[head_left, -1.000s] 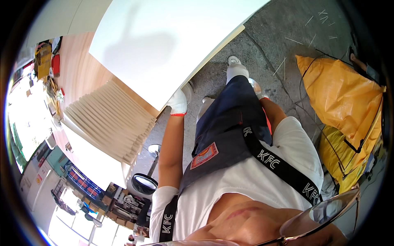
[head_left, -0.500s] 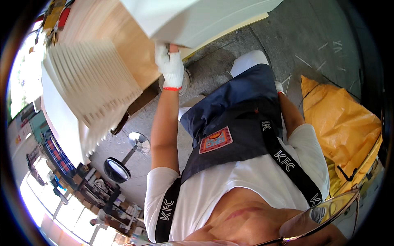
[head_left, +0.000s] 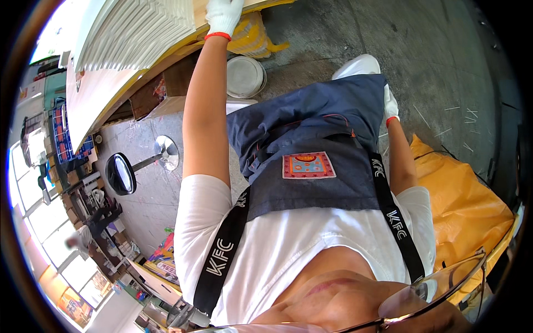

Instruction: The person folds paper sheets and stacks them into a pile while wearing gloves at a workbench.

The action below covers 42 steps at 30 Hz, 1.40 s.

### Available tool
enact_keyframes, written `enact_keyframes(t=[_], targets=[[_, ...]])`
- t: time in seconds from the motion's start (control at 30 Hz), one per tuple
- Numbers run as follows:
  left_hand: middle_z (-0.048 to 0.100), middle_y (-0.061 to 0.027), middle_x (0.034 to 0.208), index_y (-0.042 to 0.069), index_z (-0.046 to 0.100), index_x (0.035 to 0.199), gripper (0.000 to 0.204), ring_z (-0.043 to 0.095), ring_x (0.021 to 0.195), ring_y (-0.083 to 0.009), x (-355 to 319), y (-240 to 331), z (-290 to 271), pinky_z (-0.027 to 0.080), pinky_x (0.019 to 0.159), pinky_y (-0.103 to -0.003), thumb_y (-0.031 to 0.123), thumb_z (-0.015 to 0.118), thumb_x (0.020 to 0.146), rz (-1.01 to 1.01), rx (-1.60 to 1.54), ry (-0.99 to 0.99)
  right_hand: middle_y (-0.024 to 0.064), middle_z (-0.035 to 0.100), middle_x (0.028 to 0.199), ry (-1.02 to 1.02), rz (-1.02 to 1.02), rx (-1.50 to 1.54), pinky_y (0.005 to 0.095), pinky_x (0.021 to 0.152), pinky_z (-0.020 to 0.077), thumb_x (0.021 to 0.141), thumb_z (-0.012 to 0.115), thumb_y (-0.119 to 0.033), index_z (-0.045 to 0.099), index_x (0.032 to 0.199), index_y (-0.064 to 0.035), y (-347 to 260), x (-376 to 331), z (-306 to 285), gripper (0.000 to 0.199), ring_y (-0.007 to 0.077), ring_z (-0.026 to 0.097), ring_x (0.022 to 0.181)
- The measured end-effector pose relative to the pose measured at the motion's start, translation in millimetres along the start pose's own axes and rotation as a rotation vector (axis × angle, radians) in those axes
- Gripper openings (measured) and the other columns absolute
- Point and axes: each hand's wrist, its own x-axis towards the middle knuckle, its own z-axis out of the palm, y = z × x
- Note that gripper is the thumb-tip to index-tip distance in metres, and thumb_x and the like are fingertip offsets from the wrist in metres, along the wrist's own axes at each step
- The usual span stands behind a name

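Note:
My left hand [head_left: 224,15], in a white knit glove with a red cuff, is at the front edge of a wooden table [head_left: 199,10] at the top of the view. The picture's edge cuts off its fingers, so what they touch or hold is hidden. Beside it, to the left, a fanned stack of off-white sheets or folded pieces [head_left: 133,36] lies on the table, its edges overlapping in steps. My right hand [head_left: 391,104], gloved the same way, hangs low beside my dark blue apron [head_left: 311,119]. The apron partly covers its fingers.
Below the table edge are a yellow wrapped bundle [head_left: 250,36], a pale round bucket [head_left: 244,76] and a cardboard box [head_left: 161,97]. A black-seated stool [head_left: 121,173] stands left. An orange-yellow sack [head_left: 463,194] lies right. Thin white strips litter the floor. Another person [head_left: 83,236] is far left.
The large white panel at my left hand has gone out of view. My left hand has moved up the picture along the table. More of my right hand shows, and the view has shifted.

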Motion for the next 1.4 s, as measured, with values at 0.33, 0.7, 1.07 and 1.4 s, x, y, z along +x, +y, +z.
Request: enact_keyframes(t=[0.33, 0.7, 1.07, 1.4], targets=[[0.069, -0.0125, 0.113, 0.011, 0.062, 0.125, 0.035, 0.066, 0.1, -0.0203, 0, -12, 7, 0.049, 0.088, -0.03, 0.017, 0.062, 0.09, -0.119, 0.007, -0.025, 0.0244, 0.065, 0.112, 0.058, -0.188, -0.296, 0.0488, 0.092, 0.0465, 0.098, 0.037, -0.057, 0.06, 0.123, -0.0106, -45, -15, 6, 0.057, 0.0428, 0.06, 0.109], [0.068, -0.0127, 0.109, 0.019, 0.063, 0.122, 0.036, 0.064, 0.093, -0.0266, 0, -5, 4, 0.05, 0.084, -0.035, 0.021, 0.063, 0.086, -0.158, 0.072, -0.012, 0.0248, 0.065, 0.111, 0.068, -0.197, -0.218, 0.0476, 0.09, 0.0471, 0.099, 0.042, -0.049, 0.062, 0.12, -0.0086, -35, -23, 3, 0.05, 0.0435, 0.06, 0.108], [0.066, -0.014, 0.115, 0.02, 0.062, 0.121, 0.036, 0.061, 0.107, -0.0332, 2, 11, 9, 0.047, 0.091, -0.04, 0.023, 0.064, 0.086, -0.175, 0.023, -0.039, 0.0172, 0.07, 0.104, 0.277, 0.007, 0.118, 0.0366, 0.09, 0.0475, 0.096, 0.049, -0.041, 0.064, 0.119, -0.0028, 24, 40, -40, 0.048, 0.0297, 0.066, 0.101], [0.05, -0.0124, 0.142, 0.008, 0.048, 0.14, 0.045, 0.044, 0.135, -0.0224, 45, 21, -6, 0.033, 0.111, -0.035, 0.023, 0.055, 0.098, -0.141, -0.586, 0.203, 0.0082, 0.068, 0.1, 0.052, -0.478, 0.464, 0.026, 0.083, 0.0485, 0.095, 0.058, -0.042, 0.064, 0.118, -0.0055, -236, 4, -141, 0.043, 0.0105, 0.061, 0.094]])
